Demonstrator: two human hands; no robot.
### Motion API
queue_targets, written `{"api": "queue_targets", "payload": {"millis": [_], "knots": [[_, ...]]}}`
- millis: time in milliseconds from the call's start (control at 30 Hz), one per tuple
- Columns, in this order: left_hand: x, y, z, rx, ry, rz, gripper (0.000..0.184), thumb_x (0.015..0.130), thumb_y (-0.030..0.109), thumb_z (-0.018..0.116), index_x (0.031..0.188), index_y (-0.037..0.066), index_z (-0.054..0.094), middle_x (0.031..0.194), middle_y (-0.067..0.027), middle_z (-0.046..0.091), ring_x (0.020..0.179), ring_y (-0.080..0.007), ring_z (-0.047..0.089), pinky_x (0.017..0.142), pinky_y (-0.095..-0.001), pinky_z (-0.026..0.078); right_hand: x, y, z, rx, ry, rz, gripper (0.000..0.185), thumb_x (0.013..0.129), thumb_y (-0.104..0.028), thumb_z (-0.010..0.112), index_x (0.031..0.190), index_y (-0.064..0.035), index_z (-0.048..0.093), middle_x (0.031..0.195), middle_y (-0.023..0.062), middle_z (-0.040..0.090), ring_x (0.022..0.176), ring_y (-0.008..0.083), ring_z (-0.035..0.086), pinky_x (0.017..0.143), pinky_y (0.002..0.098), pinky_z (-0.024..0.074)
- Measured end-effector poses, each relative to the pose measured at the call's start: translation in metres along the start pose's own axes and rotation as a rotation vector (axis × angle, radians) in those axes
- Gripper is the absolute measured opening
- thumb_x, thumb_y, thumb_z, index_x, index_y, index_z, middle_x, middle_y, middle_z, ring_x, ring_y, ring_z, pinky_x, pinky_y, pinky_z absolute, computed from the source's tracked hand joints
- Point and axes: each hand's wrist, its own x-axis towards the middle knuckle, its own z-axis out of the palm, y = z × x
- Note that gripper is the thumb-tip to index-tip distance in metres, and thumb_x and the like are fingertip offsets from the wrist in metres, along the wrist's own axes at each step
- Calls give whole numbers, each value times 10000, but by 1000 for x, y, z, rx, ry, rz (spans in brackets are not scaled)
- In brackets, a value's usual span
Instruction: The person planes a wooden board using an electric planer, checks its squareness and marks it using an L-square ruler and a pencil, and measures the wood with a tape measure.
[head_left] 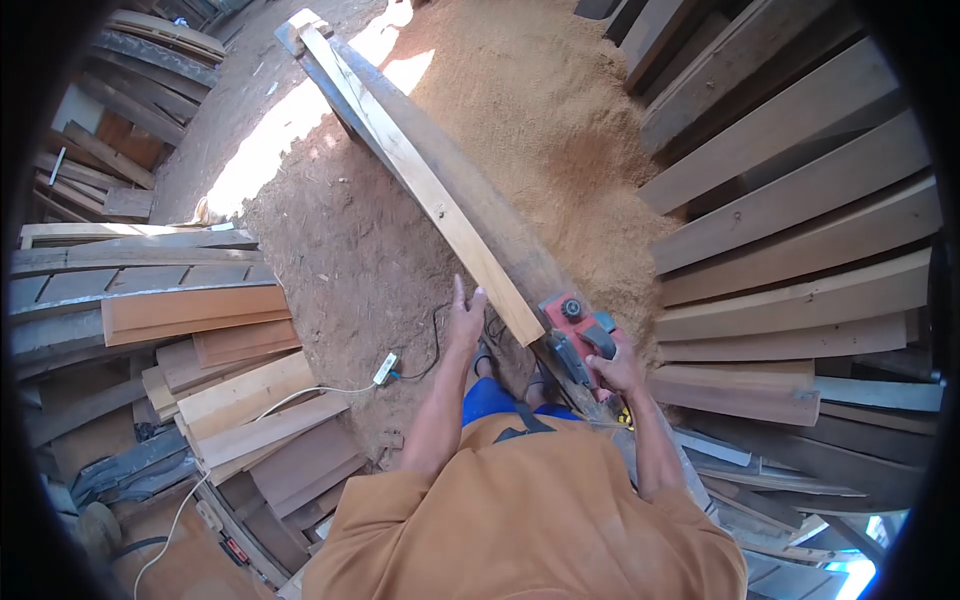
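Here I am on one head-worn camera, wide-angled, tipped steeply down and forward: a mustard-brown cloth shirt (530,500) sits close at the bottom edge, a long pale wooden beam (443,213) stretches away up top.

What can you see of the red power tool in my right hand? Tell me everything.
The red power tool looks like an electric hand planer, with a red, probably plastic body, a round black knob toward its far end and a dark grey handle. Your right hand grips its near end. It sits at the near part of the long bench, just beyond the end of the pale wood strip; whether they touch, or whether it's running, I can't tell.
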Motion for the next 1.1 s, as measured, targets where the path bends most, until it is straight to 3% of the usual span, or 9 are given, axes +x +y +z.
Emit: {"api": "queue_targets", "payload": {"millis": [167,400,567,633,700,800,900,1033,1100], "knots": [[3,-9,31,19,-107,119,911,977,100,645,1650,25,36,1368,-180,622,1183,-208,631,1009,-316,504,-14,-75,-25,118,-71,-35,422,832,-167,757,1222,-26,676,843,4,639,651,96,582,583,274,482],[-2,4,24,188,-211,145,880,955,40,607,1644,6,60,1325,-161,652,1154,-184,634,991,-323,508,-18,-155,-16,284,-66,-22,356,997,-320,618,1195,-24,607,789,-8,590,641,73,555,572,254,470],[-26,-36,4,186,-195,111,540,908,47,620,1443,0,561,1087,-105,733,987,-153,665,898,-298,527,5,-165,3,323,-197,-10,338,1033,-321,533,1174,-20,590,796,-2,596,648,78,571,579,265,483],[-39,-67,6,309,-191,-197,350,893,69,650,1230,-18,686,1011,-67,744,928,-138,659,837,-302,539,12,-173,17,257,-232,-1,353,1034,-335,528,1174,-17,589,781,-3,594,635,80,568,573,267,484],[-55,-85,9,431,-390,-116,261,885,54,650,1130,-9,713,998,-47,748,903,-135,645,794,-306,544,18,-179,29,202,-262,-35,399,1021,-374,542,1182,-13,591,768,6,600,634,88,577,573,273,490],[-57,-173,33,495,-505,167,352,841,141,671,1170,20,704,1034,-136,751,937,-278,689,861,-385,552,28,-179,45,144,-309,-144,521,979,-472,594,1205,-4,600,750,31,623,650,108,610,584,287,506],[-69,-248,63,682,-508,142,425,810,206,672,1205,49,689,1069,-200,736,1005,-370,686,933,-439,532,52,-193,59,85,-275,-127,634,944,-550,613,1198,31,609,780,121,659,704,209,663,665,363,531],[-73,-204,69,690,-675,-207,420,799,210,664,1200,88,687,1100,-201,724,1057,-367,664,965,-447,511,105,-214,86,10,-210,-234,682,943,-571,586,1181,67,613,874,259,688,857,396,703,779,461,534],[-72,-173,63,740,-712,-172,413,796,217,683,1192,102,686,1099,-184,728,1041,-355,666,946,-435,515,130,-231,100,7,-185,-291,702,946,-578,571,1192,79,613,926,312,690,940,467,694,828,491,527]]}}
